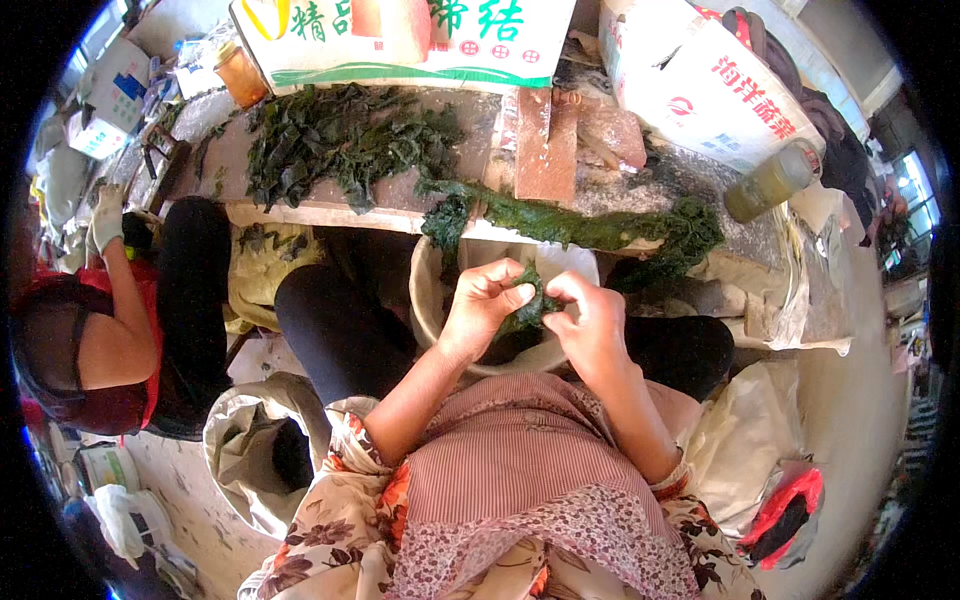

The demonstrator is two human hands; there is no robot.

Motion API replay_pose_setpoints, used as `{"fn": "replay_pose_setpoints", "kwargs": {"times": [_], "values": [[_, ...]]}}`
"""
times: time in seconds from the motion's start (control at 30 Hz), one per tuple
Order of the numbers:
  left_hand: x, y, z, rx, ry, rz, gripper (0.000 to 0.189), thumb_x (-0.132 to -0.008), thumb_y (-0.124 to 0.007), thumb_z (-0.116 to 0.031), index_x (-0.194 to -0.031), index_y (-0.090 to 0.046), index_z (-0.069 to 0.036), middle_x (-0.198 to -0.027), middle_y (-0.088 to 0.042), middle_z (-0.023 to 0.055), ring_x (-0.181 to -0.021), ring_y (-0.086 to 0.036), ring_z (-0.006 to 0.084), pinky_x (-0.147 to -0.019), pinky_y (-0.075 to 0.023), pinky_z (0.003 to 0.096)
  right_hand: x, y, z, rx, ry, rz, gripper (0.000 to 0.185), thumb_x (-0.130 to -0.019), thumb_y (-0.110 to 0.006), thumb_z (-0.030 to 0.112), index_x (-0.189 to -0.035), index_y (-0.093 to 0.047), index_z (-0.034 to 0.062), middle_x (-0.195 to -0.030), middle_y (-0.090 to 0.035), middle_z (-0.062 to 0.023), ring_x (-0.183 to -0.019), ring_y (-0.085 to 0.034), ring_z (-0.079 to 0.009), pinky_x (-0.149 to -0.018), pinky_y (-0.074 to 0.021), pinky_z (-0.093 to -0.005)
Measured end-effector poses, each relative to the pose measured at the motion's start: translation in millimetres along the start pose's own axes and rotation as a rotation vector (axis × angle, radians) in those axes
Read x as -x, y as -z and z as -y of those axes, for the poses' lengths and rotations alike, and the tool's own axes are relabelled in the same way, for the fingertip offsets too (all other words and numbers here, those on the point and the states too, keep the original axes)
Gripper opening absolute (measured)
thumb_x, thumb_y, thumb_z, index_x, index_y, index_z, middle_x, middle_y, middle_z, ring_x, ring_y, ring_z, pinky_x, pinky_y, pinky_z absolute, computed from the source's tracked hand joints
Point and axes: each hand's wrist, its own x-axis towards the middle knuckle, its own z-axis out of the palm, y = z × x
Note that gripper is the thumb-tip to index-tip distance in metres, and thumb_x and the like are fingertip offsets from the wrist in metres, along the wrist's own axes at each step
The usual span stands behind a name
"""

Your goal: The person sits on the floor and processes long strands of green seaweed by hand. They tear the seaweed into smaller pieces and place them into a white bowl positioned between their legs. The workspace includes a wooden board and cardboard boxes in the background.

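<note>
My left hand point(484, 304) and my right hand point(589, 319) pinch a small piece of dark green kelp point(534, 300) between their fingertips. Both hands are above a pale round tub point(426, 289) between my knees, and dark matter lies partly hidden inside it. Beyond them, a long kelp strip point(570, 219) stretches along the front edge of the worktable point(375, 212). Its left part hangs over the edge, and a bunched mass sits at its right end. A larger heap of kelp pieces point(337, 146) covers the table's left part.
Cardboard boxes point(405, 45) with printed writing line the table's back. A capped jar point(240, 75) stands left; a bottle of greenish liquid point(772, 181) lies tilted right. Brown slabs point(544, 150) lie mid-table. An open sack point(262, 450) is on the floor, and another person point(97, 337) sits at left.
</note>
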Motion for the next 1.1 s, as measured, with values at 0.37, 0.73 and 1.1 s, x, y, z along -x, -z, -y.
{"fn": "replay_pose_setpoints", "kwargs": {"times": [0.37, 0.73, 1.1], "values": [[1.3, -7.4, -14.1, -0.276, 0.084, 0.165, 0.035, -0.072, -0.072, -0.004, -0.102, -0.055, -0.003, -0.087, -0.058, 0.0013, -0.082, -0.054, 0.0113, -0.077, -0.0433, 0.0239, 10.2, 14.7, -10.6, 0.221, 0.230, -0.070, 0.027, -0.062, -0.062, -0.002, -0.088, -0.059, 0.0087, -0.078, -0.054, -0.0062, -0.075, -0.054, -0.0273, -0.066, -0.0379, -0.0366], [9.8, -15.1, -8.6, 0.233, 0.290, 0.211, 0.019, -0.073, -0.067, 0.002, -0.092, -0.065, 0.001, -0.095, -0.061, 0.0045, -0.088, -0.057, 0.0154, -0.081, -0.0444, 0.0276, 6.2, 13.0, -16.5, 0.186, 0.258, -0.058, 0.038, -0.066, -0.058, -0.008, -0.100, -0.058, 0.0074, -0.084, -0.059, -0.0080, -0.081, -0.058, -0.0255, -0.072, -0.0410, -0.0363], [8.7, -7.6, 12.5, 0.482, 0.372, 0.158, 0.021, -0.082, -0.065, -0.011, -0.099, -0.061, 0.000, -0.095, -0.064, 0.0068, -0.083, -0.060, 0.0165, -0.073, -0.0506, 0.0331, 19.4, 13.2, -6.7, -0.487, -0.021, -0.110, 0.050, -0.068, -0.067, -0.009, -0.115, -0.054, -0.0002, -0.077, -0.056, -0.0060, -0.060, -0.054, -0.0092, -0.055, -0.0469, -0.0229]]}}
